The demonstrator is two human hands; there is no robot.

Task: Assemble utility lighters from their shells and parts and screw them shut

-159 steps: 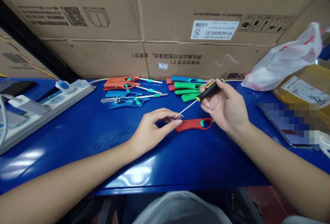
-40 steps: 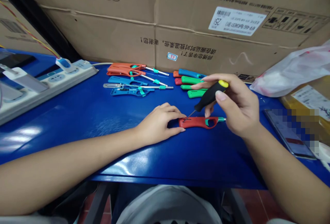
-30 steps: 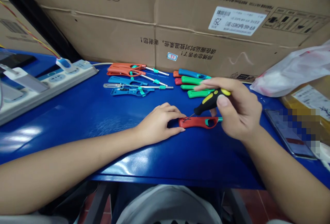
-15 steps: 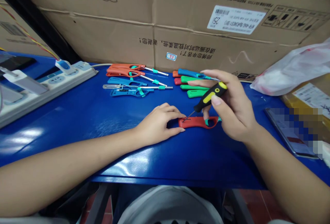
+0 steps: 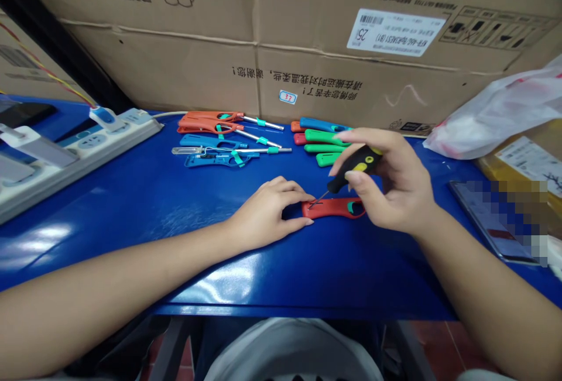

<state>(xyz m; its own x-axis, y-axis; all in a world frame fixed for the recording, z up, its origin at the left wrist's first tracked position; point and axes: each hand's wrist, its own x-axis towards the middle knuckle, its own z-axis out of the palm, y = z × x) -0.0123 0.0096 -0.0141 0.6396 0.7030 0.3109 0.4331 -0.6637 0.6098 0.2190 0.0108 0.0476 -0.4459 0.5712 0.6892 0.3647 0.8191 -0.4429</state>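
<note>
A red lighter handle (image 5: 332, 208) with a teal trigger lies flat on the blue table (image 5: 144, 199). My left hand (image 5: 268, 213) pinches its left end with thumb and fingers and holds it down. My right hand (image 5: 386, 185) is closed round a black and yellow screwdriver (image 5: 353, 167). The thin blade slants down to the left and its tip rests on the handle's left end, right by my left fingertips.
Orange and blue long-nosed lighters (image 5: 219, 138) lie behind on the left, green, blue and red handles (image 5: 320, 141) on the right. A white power strip (image 5: 79, 147) sits far left, a phone (image 5: 496, 217) and a plastic bag (image 5: 492, 115) at right. Cardboard boxes (image 5: 307, 41) wall the back.
The screwdriver tip came down from mid-air onto the red handle's left end, and my left hand settled onto that end. Over the last second the screwdriver's grip has been turning in my right fingers.
</note>
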